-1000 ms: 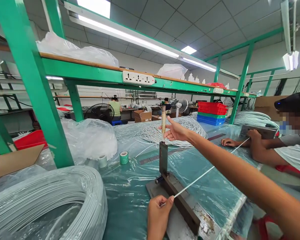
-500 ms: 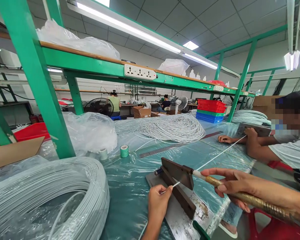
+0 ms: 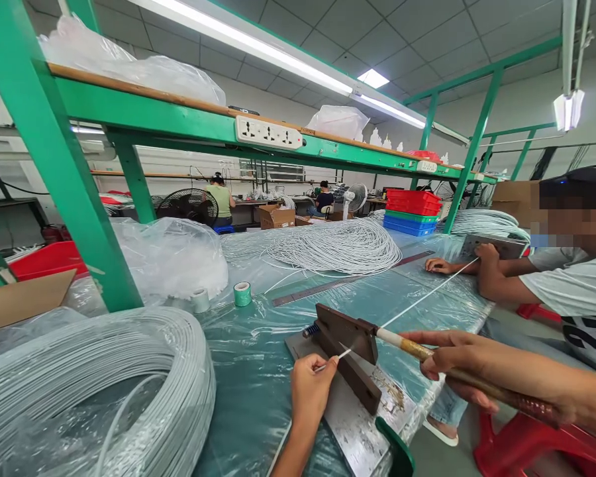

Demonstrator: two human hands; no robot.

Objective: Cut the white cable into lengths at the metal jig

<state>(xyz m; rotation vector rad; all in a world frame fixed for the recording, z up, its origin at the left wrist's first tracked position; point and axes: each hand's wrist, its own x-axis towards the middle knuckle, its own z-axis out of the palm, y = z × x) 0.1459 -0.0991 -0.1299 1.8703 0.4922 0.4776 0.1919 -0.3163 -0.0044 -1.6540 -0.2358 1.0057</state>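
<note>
My left hand (image 3: 310, 387) pinches a thin white cable (image 3: 345, 354) between thumb and fingertips, just left of the cutter blade. The lever cutter has a dark, rust-brown blade (image 3: 347, 331) hinged on a scuffed metal base (image 3: 350, 427). Its raised blade leaves a gap over the lower bar, and the cable runs through there. My right hand (image 3: 467, 361) lies around the long taped cutter handle (image 3: 411, 348), fingers above and below it. Beyond the blade, the cable stretches to a co-worker's hand (image 3: 487, 253) at a second metal block (image 3: 506, 248).
A big cable coil (image 3: 193, 371) fills the left front; a looser cable pile (image 3: 332, 245) lies further back. Green tape (image 3: 242, 294) and a steel ruler (image 3: 308, 293) rest on the plastic-covered table. A green post (image 3: 74, 172) rises at left. Stacked trays (image 3: 412, 202) stand behind.
The camera view has shifted slightly. Both hands keep their places at the cutter, cable still pinched in the left, and the blade stays raised at about the same angle.
</note>
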